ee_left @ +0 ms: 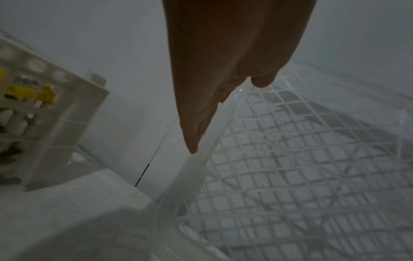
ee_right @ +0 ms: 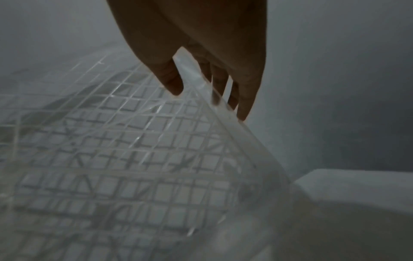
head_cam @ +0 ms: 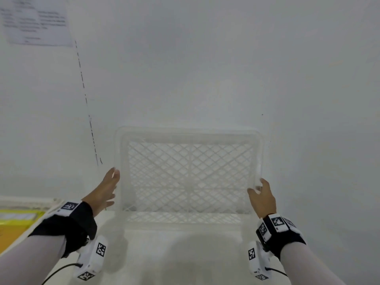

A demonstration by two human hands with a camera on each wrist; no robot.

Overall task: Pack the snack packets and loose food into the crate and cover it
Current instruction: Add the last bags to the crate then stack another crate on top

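A plain white wall [head_cam: 205, 68] faces me, a printed sheet [head_cam: 37, 21] stuck high on its left, a white surface [head_cam: 156, 254] below, evenly lit.

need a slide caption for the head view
Both hands, left hand and right hand, grip the lattice lid leaning against the wall.

The lattice lid [head_cam: 189, 175] is see-through whitish plastic with a diamond crisscross grid. Left of the lid, the crate [ee_left: 64, 113] is off-white with oval holes, and yellow packets [ee_left: 29, 92] show through it. Wrist bands [head_cam: 67, 225] near the lid are black, with black-and-white square tags.
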